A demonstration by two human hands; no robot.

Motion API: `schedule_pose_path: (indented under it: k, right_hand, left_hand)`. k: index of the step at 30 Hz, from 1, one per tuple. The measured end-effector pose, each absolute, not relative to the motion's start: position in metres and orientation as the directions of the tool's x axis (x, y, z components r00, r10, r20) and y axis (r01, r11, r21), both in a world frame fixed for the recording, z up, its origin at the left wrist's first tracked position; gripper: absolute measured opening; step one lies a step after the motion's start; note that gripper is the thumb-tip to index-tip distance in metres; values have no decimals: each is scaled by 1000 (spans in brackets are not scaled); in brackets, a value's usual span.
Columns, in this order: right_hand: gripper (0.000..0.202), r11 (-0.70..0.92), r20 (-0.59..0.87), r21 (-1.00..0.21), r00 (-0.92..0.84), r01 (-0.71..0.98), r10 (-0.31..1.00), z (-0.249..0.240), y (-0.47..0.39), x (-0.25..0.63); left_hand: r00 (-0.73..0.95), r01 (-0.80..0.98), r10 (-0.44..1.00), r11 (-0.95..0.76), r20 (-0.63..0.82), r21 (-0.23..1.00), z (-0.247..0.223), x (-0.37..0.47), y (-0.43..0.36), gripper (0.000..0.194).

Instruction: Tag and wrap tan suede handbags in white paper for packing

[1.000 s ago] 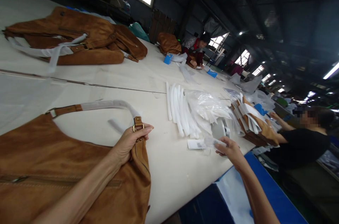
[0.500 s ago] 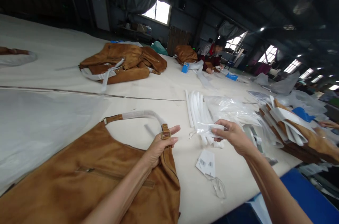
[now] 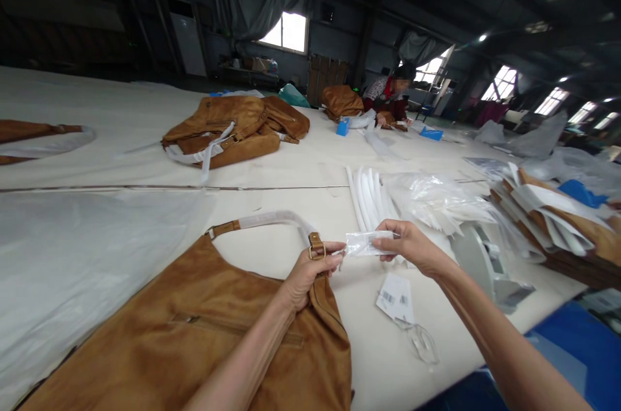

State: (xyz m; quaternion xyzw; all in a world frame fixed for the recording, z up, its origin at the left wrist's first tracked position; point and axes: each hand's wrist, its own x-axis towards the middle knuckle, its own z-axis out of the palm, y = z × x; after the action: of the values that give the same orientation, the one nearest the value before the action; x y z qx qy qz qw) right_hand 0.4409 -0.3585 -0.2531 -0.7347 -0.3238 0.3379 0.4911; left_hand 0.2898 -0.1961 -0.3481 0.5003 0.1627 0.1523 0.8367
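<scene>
A tan leather handbag (image 3: 233, 327) lies on the table, its strap (image 3: 272, 219) wrapped in white film. My left hand (image 3: 310, 272) is closed around the strap's lower end, by the brass ring (image 3: 317, 250). Its fingertips meet the near end of a tag in a clear plastic sleeve (image 3: 358, 244); whether they pinch its string I cannot make out. My right hand (image 3: 405, 244) grips the tag's other end between thumb and fingers; a barcode shows beside the thumb. Below it lie white barcode tags (image 3: 396, 298) with looped strings (image 3: 423, 343).
White tubes (image 3: 371, 194) and clear plastic bags (image 3: 431, 194) lie beyond my right hand. A tape roll (image 3: 478, 255) and stacked brown pieces with white sheets (image 3: 543, 213) are at right. More tan bags (image 3: 228, 126) lie across the table. A co-worker (image 3: 388, 97) leans over the far end.
My right hand has brought the sleeved tag leftward to my left fingertips, which have closed from a more spread pose. The view has shifted slightly.
</scene>
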Motion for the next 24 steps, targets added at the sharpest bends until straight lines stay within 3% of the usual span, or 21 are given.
schedule_pose_path:
  k: [10, 15, 17, 19, 22, 24]
  right_hand:
    - [36, -343, -145, -908, 587, 241, 796, -262, -362, 447]
    - [28, -404, -51, -858, 730, 317, 682, -288, -384, 450]
    - [29, -444, 95, -768, 768, 461, 634, -308, -396, 436]
    - [31, -461, 234, -561, 666, 687, 708, -331, -408, 416]
    - [39, -382, 146, -262, 428, 886, 892, -365, -427, 390]
    - [42, -415, 60, -160, 428, 896, 902, -381, -443, 388]
  left_hand:
    - [857, -116, 492, 469, -151, 876, -351, 293, -196, 29]
    - [851, -95, 490, 503, -192, 859, -351, 293, -195, 32]
    - [852, -84, 483, 510, -204, 856, -351, 293, -195, 33]
    - [853, -78, 477, 513, -209, 855, -350, 294, -195, 35]
    - [848, -78, 487, 508, -211, 858, -350, 294, -192, 37]
    - [847, -72, 487, 503, -214, 861, -349, 293, -190, 36]
